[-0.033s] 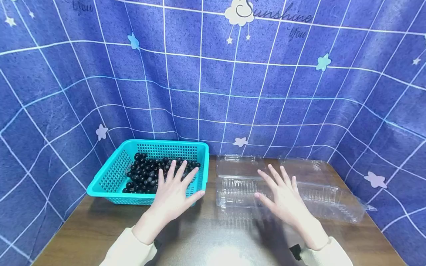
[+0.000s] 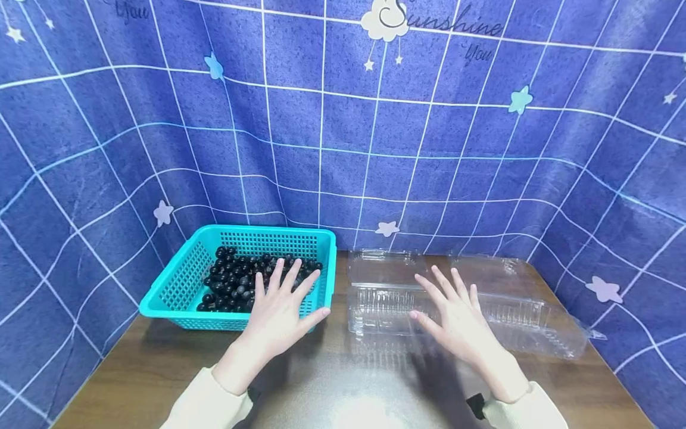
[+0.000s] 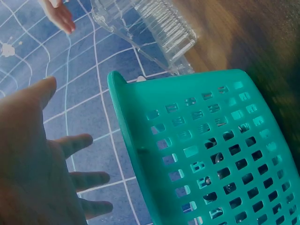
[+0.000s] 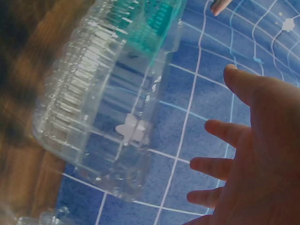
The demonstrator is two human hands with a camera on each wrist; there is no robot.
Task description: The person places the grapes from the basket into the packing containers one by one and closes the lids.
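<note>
A turquoise perforated plastic basket (image 2: 182, 286) stands on the left of the table, holding many round black fruits (image 2: 230, 280) that look like grapes. In the head view my left hand (image 2: 278, 316) is spread over the basket's near right corner and hides part of the fruit. The left wrist view puts that hand (image 3: 33, 154) apart from the basket wall (image 3: 187, 108). Clear plastic boxes (image 2: 375, 310) with raised lids stand on the right. My right hand (image 2: 458, 322), fingers spread, hovers in front of them, and its wrist view shows a gap to the box (image 4: 84, 89). Both hands hold nothing.
A wooden table (image 2: 332, 369) carries everything, with bright glare near its front edge. Blue gridded cloth (image 2: 343, 131) with stars and clouds hangs behind and along both sides. A pointed piece of clear plastic (image 2: 597, 335) juts out at the boxes' right end.
</note>
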